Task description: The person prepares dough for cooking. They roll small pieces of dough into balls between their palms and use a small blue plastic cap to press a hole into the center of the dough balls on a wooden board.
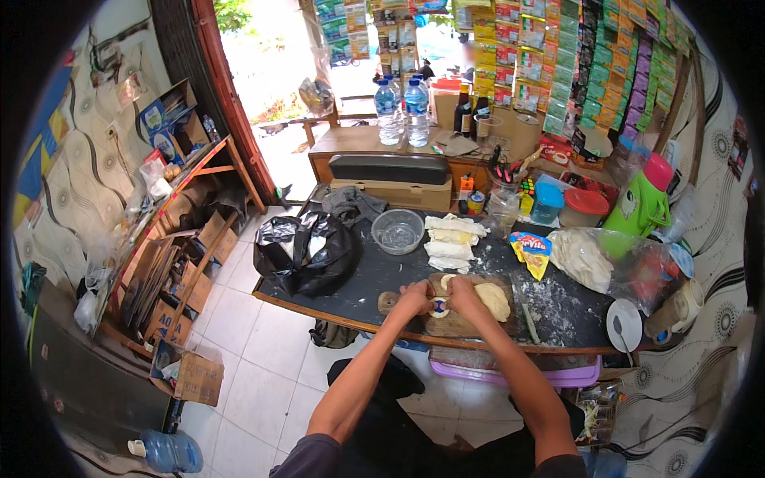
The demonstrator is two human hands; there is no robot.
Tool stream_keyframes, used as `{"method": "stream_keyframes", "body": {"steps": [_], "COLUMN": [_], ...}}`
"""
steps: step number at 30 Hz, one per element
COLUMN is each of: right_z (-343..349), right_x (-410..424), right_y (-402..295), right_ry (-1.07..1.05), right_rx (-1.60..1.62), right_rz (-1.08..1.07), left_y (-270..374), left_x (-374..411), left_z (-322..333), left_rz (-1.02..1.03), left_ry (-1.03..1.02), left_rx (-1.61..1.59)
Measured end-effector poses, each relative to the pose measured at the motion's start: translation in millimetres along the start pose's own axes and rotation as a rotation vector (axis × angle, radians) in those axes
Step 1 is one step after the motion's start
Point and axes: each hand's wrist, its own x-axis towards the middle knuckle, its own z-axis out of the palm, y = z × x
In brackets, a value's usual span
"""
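Both my hands meet over a wooden cutting board [439, 327] on the black tabletop. The curled fingers of my left hand [416, 297] and my right hand [465, 294] grip opposite edges of a small round disc [439, 308], pale at the rim and blue in the centre. Fingers partly cover it, so its exact kind is unclear. A small pale piece of dough [446, 279] shows just beyond, between the hands. Right of my right hand, a larger dough lump [493, 302] rests on the board. Several floured, flattened dough rolls [452, 242] lie in a stack behind.
Left of the rolls stand a clear plastic bowl [398, 231] and a black plastic bag [305, 251]. On the right are a yellow-and-blue packet [531, 251], a bag of white contents [580, 260], a green flask [633, 200] and a plate with a spoon [624, 319]. Flour dusts the tabletop [568, 310].
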Motion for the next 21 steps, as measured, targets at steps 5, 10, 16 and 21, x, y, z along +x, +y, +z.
{"method": "stream_keyframes", "body": {"steps": [5,10,16,21], "right_z": [-6.8,-23.3,-32.3,-33.8], "right_x": [-8.1,-14.3,-0.3,-12.9], "right_y": [24.1,-20.9,-29.4,-17.8], "right_ry": [0.053,-0.073,-0.216,-0.137], "right_rx": [-0.003,-0.023,-0.054,-0.031], "right_rz": [0.078,0.141,0.315,0.31], "left_y": [29.3,24.8,32.5,40.4], "left_x": [-12.0,-36.5,-32.7,-44.8], "left_z": [-0.9,-22.5,-34.0,-25.8], "left_rz": [0.055,0.007,-0.063,0.008], "left_ry": [0.002,0.011,-0.049,0.027], "left_rx": [-0.132,-0.143,-0.061,-0.137]}}
